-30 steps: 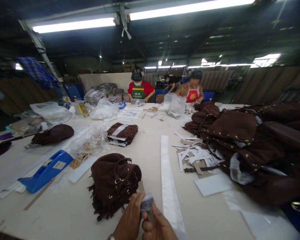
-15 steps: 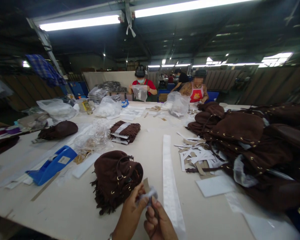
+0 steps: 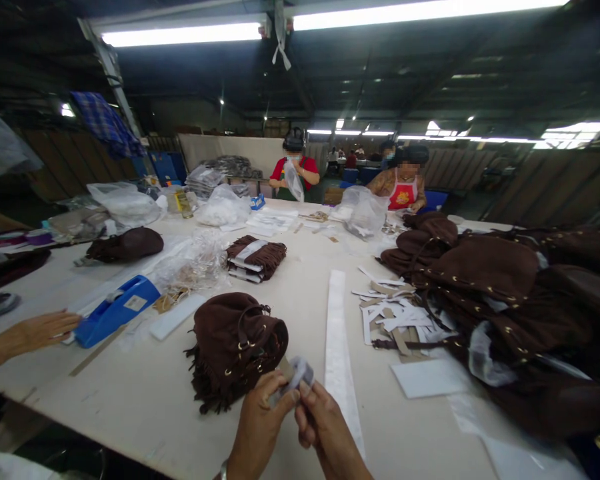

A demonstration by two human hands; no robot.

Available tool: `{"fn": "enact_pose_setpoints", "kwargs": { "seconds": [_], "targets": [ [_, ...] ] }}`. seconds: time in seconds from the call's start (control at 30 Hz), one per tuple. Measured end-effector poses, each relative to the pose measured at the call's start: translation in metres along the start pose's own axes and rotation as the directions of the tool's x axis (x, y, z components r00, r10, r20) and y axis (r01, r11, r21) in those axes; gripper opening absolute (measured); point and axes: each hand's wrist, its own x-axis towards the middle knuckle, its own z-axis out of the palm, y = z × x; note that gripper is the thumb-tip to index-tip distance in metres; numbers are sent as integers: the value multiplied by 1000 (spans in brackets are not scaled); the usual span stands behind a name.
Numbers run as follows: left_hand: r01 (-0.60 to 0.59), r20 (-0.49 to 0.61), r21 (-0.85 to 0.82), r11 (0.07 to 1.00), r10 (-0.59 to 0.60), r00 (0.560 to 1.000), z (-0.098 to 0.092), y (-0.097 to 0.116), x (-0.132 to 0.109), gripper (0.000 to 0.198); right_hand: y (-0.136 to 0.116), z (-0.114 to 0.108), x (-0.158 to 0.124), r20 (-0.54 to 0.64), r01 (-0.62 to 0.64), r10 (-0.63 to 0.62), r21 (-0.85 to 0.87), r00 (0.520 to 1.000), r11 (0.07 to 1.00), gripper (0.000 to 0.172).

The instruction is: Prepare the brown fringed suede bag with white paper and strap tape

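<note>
Low in the centre, my left hand [image 3: 260,420] and my right hand [image 3: 330,423] meet. Fingers and thumb of my left hand are closed on a tan strip [image 3: 285,367] with a pale, translucent wrap [image 3: 300,370] about it. My right hand pinches the near side of the same wrap. What the strip belongs to is hidden by my fingers. Just beyond my left hand, a dark brown fringed bag [image 3: 230,340] with gold-coloured eyelets and a strap lies on the table. To the right of my hands runs a long white strip [image 3: 336,333].
A co-worker's hand [image 3: 35,337] reaches in from the left to a blue tape dispenser [image 3: 115,313]. Brown bags [image 3: 485,267] are heaped at the right, beside loose paper strips [image 3: 400,313]. A fringed bundle [image 3: 257,258] lies mid-table. Two people work across the table.
My right fingers have shifted on the wrap, which shows more clearly. A co-worker's hand has come in to the tape dispenser. The view has swung slightly left.
</note>
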Motion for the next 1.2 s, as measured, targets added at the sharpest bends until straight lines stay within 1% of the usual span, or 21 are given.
{"fn": "enact_pose_setpoints", "kwargs": {
  "seconds": [0.07,0.13,0.23,0.33,0.4,0.47,0.5,0.53,0.57,0.63,0.67,0.7,0.73,0.77,0.8,0.87,0.93,0.97,1.07,1.13,1.2],
  "targets": [
    [-34,-29,52,998,35,999,-1,-4,-1,26,4,0,4,-24,1,-3,-82,1000,997,57],
    [-58,-12,81,995,59,998,-2,-6,-3,26,9,-1,7,-42,8,-17,-206,999,979,57],
    [-55,15,95,994,54,998,-4,-3,-5,23,14,-2,5,-75,33,-66,-376,995,926,55],
    [-43,62,48,998,40,997,-7,6,-7,22,12,0,-4,-108,66,-135,-490,985,869,51],
    [-28,87,0,1000,27,996,-10,14,-7,22,5,2,-12,-89,80,-144,-505,986,859,46],
    [-17,95,-41,999,21,995,-14,19,-6,22,-6,1,-19,-6,83,-96,-443,995,893,44],
    [-17,99,-58,998,23,995,-16,20,-5,22,-13,-1,-22,72,77,-53,-382,996,921,44],
    [-17,105,-78,997,25,994,-18,20,-3,22,-20,-4,-24,166,56,-4,-309,986,950,46],
    [-8,124,-113,994,22,992,-21,19,-1,22,-27,-8,-26,266,16,49,-236,963,972,50],
    [68,196,-222,973,-24,980,-26,15,3,24,-40,-15,-28,433,-91,146,-145,890,985,65],
    [130,239,-278,952,-63,969,-28,13,6,25,-45,-19,-27,482,-132,181,-134,857,982,70],
    [193,276,-326,925,-103,956,-30,11,8,27,-48,-21,-26,509,-155,205,-139,836,978,70],
    [246,310,-365,898,-132,942,-32,10,10,29,-49,-23,-23,518,-153,211,-152,829,976,66],
    [278,337,-396,875,-143,931,-34,11,11,30,-47,-23,-20,509,-129,199,-169,838,977,59],
    [287,359,-424,859,-132,924,-36,11,12,30,-44,-22,-16,483,-89,172,-190,859,978,52],
    [272,395,-487,830,-69,916,-39,13,12,29,-33,-18,-7,394,5,95,-245,914,969,41],
    [254,397,-527,811,-28,917,-40,14,11,29,-20,-13,0,276,69,15,-294,961,953,38],
    [250,384,-531,809,-33,923,-40,14,11,29,-13,-10,3,220,84,-14,-311,975,947,38],
    [245,341,-507,826,-70,938,-39,11,10,30,1,-5,7,114,93,-58,-332,992,939,43],
    [230,329,-477,848,-70,942,-36,10,10,31,4,-3,7,93,92,-64,-336,994,938,48],
    [186,300,-412,892,-60,952,-34,13,10,32,4,-1,7,74,87,-65,-339,995,937,51]
  ]
}}
